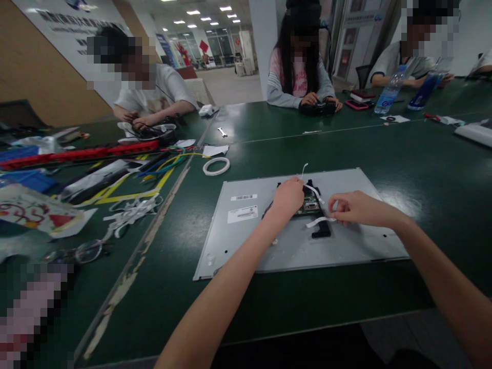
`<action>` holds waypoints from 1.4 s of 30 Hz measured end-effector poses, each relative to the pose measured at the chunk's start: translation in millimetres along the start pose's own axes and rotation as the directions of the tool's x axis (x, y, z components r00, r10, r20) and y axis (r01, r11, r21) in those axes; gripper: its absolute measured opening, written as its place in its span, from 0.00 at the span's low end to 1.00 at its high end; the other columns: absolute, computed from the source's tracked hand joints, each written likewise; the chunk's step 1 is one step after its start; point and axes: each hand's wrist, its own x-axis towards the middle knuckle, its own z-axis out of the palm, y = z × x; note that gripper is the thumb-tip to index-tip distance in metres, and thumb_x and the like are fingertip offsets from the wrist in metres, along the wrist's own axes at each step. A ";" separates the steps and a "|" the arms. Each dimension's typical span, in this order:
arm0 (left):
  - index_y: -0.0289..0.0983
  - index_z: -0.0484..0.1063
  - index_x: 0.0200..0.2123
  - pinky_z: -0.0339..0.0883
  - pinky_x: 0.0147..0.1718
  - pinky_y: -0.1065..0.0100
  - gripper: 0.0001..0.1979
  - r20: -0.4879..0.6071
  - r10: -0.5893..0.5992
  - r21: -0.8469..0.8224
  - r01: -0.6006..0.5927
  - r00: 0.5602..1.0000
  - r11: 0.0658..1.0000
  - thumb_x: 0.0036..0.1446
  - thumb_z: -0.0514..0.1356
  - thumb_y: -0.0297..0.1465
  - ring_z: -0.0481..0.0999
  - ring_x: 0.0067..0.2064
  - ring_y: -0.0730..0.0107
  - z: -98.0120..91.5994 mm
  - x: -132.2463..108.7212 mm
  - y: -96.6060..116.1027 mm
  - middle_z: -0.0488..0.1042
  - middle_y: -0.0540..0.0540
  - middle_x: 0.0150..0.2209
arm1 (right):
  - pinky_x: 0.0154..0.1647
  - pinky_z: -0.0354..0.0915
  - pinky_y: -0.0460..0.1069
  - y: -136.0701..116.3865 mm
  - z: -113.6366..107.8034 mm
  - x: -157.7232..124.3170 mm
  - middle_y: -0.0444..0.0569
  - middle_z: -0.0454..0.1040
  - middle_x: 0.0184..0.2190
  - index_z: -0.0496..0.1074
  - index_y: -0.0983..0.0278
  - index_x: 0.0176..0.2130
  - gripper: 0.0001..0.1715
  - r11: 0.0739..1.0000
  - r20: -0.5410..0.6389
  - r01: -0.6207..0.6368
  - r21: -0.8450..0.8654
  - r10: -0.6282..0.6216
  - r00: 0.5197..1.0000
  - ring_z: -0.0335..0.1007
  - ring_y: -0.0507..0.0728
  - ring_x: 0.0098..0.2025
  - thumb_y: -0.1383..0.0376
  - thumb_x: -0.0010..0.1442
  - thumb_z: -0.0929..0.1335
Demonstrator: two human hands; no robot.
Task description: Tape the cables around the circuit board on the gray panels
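Bright ceiling lights [193, 12] are seen over a large room [230, 84], where a dark green table [307, 297] is shared with several people [300, 77] seated at its far side. On its near part a flat silver-grey panel [357, 243] is laid, with white labels [243, 213] stuck on the left. At its middle a black bracket [323, 231] and a circuit board [310, 204] are partly covered by the left hand [289, 197]; its fingertips are hidden, so its grip cannot be told. One end of a curling white strip [318, 221] is met by the right hand's [355, 207] curled fingers; whether it is pinched cannot be told. Left of the panel, a tape roll [216, 166], a small wrench [222, 132] and coloured cables [165, 166] are scattered.
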 end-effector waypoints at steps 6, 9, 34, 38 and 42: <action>0.33 0.70 0.41 0.65 0.45 0.66 0.13 0.006 0.014 0.013 -0.014 1.000 1.000 0.58 0.48 0.23 0.72 0.44 0.65 0.1 0.1 -0.8 0.72 0.41 0.43 | 0.32 0.62 0.46 -2.2 -8.9 -5.2 0.41 0.74 0.25 0.69 0.62 0.39 0.11 0.990 -0.013 0.054 0.133 -0.053 0.999 0.70 0.51 0.28 0.64 0.53 0.65; 0.33 0.70 0.41 0.64 0.45 0.67 0.13 -0.002 0.008 0.014 -0.008 1.000 1.000 0.58 0.48 0.23 0.72 0.45 0.65 0.8 0.3 -1.2 0.72 0.41 0.43 | 0.32 0.63 0.46 -7.3 -10.8 -8.6 0.42 0.73 0.26 0.69 0.62 0.40 0.12 0.966 0.001 0.081 0.245 -0.084 0.996 0.70 0.51 0.29 0.62 0.53 0.66; 0.34 0.76 0.31 0.61 0.29 0.72 0.21 0.175 0.200 -0.786 0.015 0.964 0.618 0.57 0.51 0.43 0.69 0.30 0.73 -77.9 -9.3 10.2 0.73 0.48 0.28 | 0.32 0.65 0.48 -16.1 -12.5 -9.3 0.46 0.72 0.29 0.72 0.64 0.40 0.16 0.879 -0.382 0.293 0.375 -0.142 0.913 0.67 0.51 0.30 0.56 0.54 0.68; 0.35 0.77 0.30 0.58 0.28 0.72 0.13 0.166 0.285 -0.788 -0.047 0.944 0.614 0.51 0.58 0.39 0.66 0.28 0.75 -84.2 -13.4 12.4 0.70 0.51 0.25 | 0.29 0.65 0.47 -11.4 -13.7 -6.6 0.46 0.72 0.29 0.73 0.64 0.39 0.18 0.897 -0.459 0.282 0.342 -0.102 0.883 0.66 0.50 0.28 0.54 0.53 0.68; 0.34 0.77 0.30 0.58 0.29 0.72 0.12 0.119 0.278 -0.795 -0.076 0.953 0.602 0.50 0.58 0.36 0.66 0.29 0.76 -80.1 -9.6 11.7 0.71 0.51 0.25 | 0.29 0.65 0.47 -9.6 -13.2 -4.5 0.47 0.73 0.29 0.74 0.64 0.38 0.17 0.894 -0.503 0.288 0.343 -0.084 0.860 0.66 0.50 0.29 0.54 0.53 0.69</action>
